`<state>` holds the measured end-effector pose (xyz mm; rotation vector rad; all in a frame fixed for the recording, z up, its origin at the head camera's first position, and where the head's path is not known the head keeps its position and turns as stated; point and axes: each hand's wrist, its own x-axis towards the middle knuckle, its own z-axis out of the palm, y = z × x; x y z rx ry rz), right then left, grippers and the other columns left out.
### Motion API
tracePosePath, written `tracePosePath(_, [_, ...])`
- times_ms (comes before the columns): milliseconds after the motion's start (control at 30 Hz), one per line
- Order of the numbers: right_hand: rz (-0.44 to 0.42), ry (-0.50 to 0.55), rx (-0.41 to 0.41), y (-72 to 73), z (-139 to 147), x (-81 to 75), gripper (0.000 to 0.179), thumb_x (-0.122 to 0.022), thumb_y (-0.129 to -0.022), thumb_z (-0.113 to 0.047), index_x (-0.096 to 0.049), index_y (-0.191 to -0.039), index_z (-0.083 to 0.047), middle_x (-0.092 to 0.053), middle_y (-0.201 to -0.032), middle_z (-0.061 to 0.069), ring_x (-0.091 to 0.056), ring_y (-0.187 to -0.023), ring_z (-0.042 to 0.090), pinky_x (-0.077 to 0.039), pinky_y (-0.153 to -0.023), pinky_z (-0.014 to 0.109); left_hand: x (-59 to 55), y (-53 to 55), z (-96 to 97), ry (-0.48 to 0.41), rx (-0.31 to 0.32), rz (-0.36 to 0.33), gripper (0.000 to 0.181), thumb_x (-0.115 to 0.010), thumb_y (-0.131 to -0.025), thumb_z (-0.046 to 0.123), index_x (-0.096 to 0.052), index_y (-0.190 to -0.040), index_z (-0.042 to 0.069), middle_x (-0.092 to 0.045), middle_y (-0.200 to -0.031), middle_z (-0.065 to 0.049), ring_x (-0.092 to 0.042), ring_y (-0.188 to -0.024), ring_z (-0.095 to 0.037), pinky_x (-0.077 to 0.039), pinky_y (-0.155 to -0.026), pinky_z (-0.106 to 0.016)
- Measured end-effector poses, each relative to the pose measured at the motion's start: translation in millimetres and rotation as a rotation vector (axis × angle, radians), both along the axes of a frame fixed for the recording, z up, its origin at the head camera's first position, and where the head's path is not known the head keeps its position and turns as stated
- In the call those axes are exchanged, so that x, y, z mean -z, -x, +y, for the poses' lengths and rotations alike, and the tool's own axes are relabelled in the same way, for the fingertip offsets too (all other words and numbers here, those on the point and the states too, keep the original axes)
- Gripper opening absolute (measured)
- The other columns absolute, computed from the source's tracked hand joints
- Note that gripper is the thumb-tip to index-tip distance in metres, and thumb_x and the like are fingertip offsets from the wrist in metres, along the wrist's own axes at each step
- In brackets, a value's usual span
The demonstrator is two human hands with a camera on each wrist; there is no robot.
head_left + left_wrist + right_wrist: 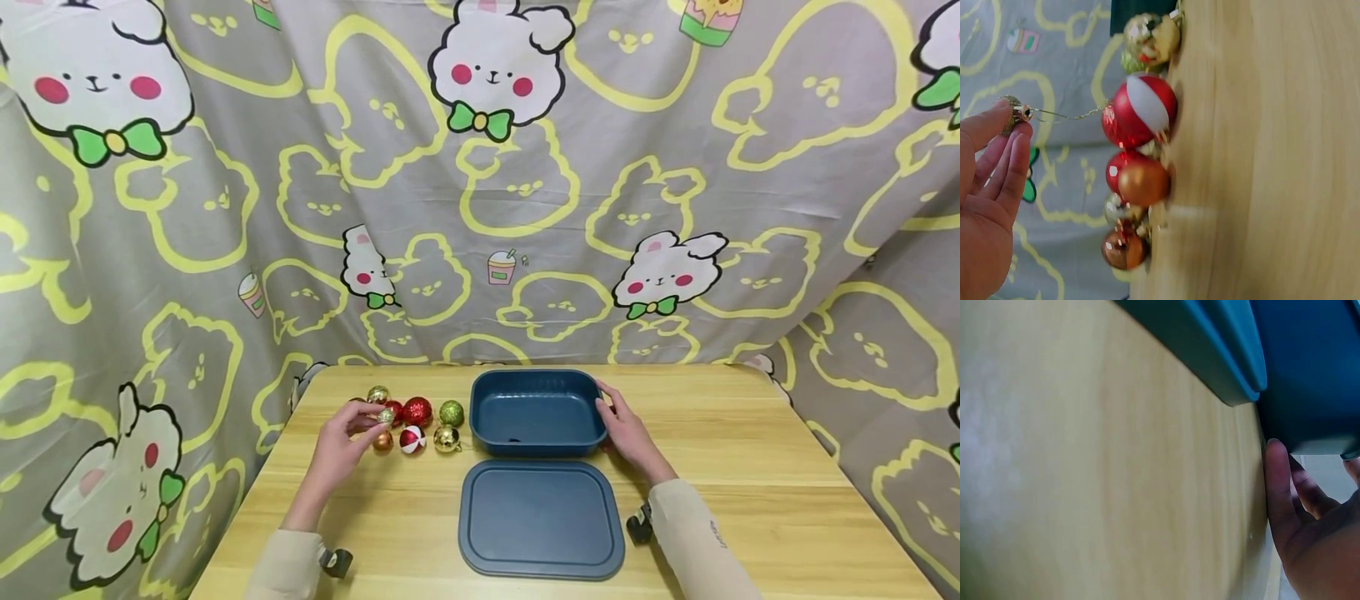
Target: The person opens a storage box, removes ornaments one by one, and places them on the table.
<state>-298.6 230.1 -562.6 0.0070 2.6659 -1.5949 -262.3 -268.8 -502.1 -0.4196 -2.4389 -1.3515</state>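
Observation:
My left hand point(341, 442) pinches a small glittery gold-green Christmas ball point(386, 416) between thumb and fingertips, above the other balls. In the left wrist view, a thin gold string trails from the cap of this ball point(1009, 115). My right hand point(628, 429) rests against the right end of a dark blue rectangular box point(538, 450), its fingers at the rim. From the right wrist, the thumb point(1277, 478) is seen low along the box wall point(1310, 406). Inside the box, a small dark spot shows near the front; I cannot tell what it is.
Left of the box lie several balls: a glittery red one point(417, 412), a green one point(452, 412), a shiny gold one point(446, 439), a red-and-white one point(412, 439) and a copper one point(382, 442). A blue-grey lid point(542, 518) lies flat before the box. Behind hangs a patterned curtain point(525, 317).

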Motion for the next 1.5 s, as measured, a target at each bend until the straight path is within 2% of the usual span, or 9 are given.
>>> tracePosePath(167, [-0.002, 0.001, 0.002, 0.5, 0.5, 1.0, 0.056, -0.036, -0.112, -0.05, -0.028, -0.163, -0.031, -0.059, -0.126, 0.027, -0.062, -0.072, 0.024, -0.058, -0.06, 0.035, 3.8, 0.3, -14.3, 0.027, -0.047, -0.019, 0.024, -0.078, -0.092, 0.008, -0.072, -0.115, 0.011, -0.072, -0.114, -0.006, -0.072, -0.093, -0.008, -0.057, -0.086, -0.015])
tracePosePath(333, [0.003, 0.003, 0.012, 0.4, 0.5, 1.7, 0.055, -0.037, -0.112, -0.049, -0.029, -0.163, -0.03, -0.06, -0.125, 0.027, -0.062, -0.07, 0.024, -0.058, -0.06, 0.035, 7.9, 0.5, -24.7, 0.031, -0.067, -0.031, 0.024, -0.078, -0.092, 0.008, -0.072, -0.116, 0.008, -0.071, -0.116, -0.011, -0.073, -0.092, -0.013, -0.057, -0.084, -0.014])
tracePosePath(500, [-0.005, 0.002, 0.014, -1.5, -0.5, 4.2, 0.056, -0.036, -0.112, -0.05, -0.029, -0.163, -0.031, -0.06, -0.128, 0.027, -0.062, -0.075, 0.024, -0.058, -0.06, 0.035, 12.8, -0.5, -34.3, 0.023, -0.085, -0.049, 0.023, -0.077, -0.092, 0.007, -0.072, -0.114, 0.006, -0.072, -0.116, -0.015, -0.074, -0.09, -0.013, -0.058, -0.082, -0.015])
tracePosePath(733, [0.0, -0.003, 0.018, -2.0, -2.1, 5.0, 0.057, -0.035, -0.111, -0.053, -0.029, -0.163, -0.031, -0.059, -0.132, 0.028, -0.064, -0.084, 0.027, -0.059, -0.062, 0.035, 20.2, -0.5, -45.1, 0.047, -0.129, -0.138, 0.025, -0.078, -0.092, 0.007, -0.071, -0.115, 0.004, -0.072, -0.112, -0.017, -0.073, -0.088, -0.007, -0.059, -0.08, -0.015])
tracePosePath(867, [0.001, -0.003, 0.014, -1.3, -1.7, 3.7, 0.057, -0.035, -0.111, -0.053, -0.029, -0.163, -0.03, -0.059, -0.132, 0.028, -0.064, -0.083, 0.026, -0.059, -0.061, 0.035, 23.9, 2.1, -49.2, 0.073, -0.146, -0.172, 0.027, -0.078, -0.092, 0.007, -0.071, -0.117, 0.004, -0.072, -0.11, -0.018, -0.072, -0.087, -0.007, -0.059, -0.078, -0.016])
tracePosePath(1133, [0.004, 0.004, 0.013, 0.4, -0.9, 1.4, 0.055, -0.037, -0.112, -0.049, -0.029, -0.163, -0.029, -0.059, -0.129, 0.028, -0.063, -0.076, 0.025, -0.058, -0.059, 0.035, 27.0, 5.9, -51.7, 0.148, -0.16, -0.201, 0.027, -0.078, -0.092, 0.009, -0.072, -0.117, 0.006, -0.073, -0.114, -0.017, -0.074, -0.09, -0.022, -0.058, -0.077, -0.02])
tracePosePath(1267, [0.005, 0.015, 0.012, 1.3, -0.7, 2.7, 0.056, -0.038, -0.111, -0.049, -0.031, -0.163, -0.029, -0.06, -0.127, 0.029, -0.064, -0.07, 0.024, -0.058, -0.057, 0.035, 30.2, 6.9, -52.9, 0.189, -0.164, -0.236, 0.027, -0.077, -0.093, 0.009, -0.071, -0.119, 0.004, -0.073, -0.115, -0.017, -0.074, -0.091, -0.024, -0.058, -0.076, -0.021])
tracePosePath(1500, [0.004, 0.021, 0.007, 3.2, 0.8, 3.3, 0.056, -0.039, -0.111, -0.05, -0.031, -0.163, -0.029, -0.061, -0.127, 0.029, -0.065, -0.068, 0.024, -0.058, -0.058, 0.037, 33.8, 10.1, -53.2, 0.185, -0.155, -0.293, 0.028, -0.075, -0.095, 0.009, -0.07, -0.121, 0.003, -0.072, -0.115, -0.017, -0.073, -0.093, -0.026, -0.057, -0.073, -0.024])
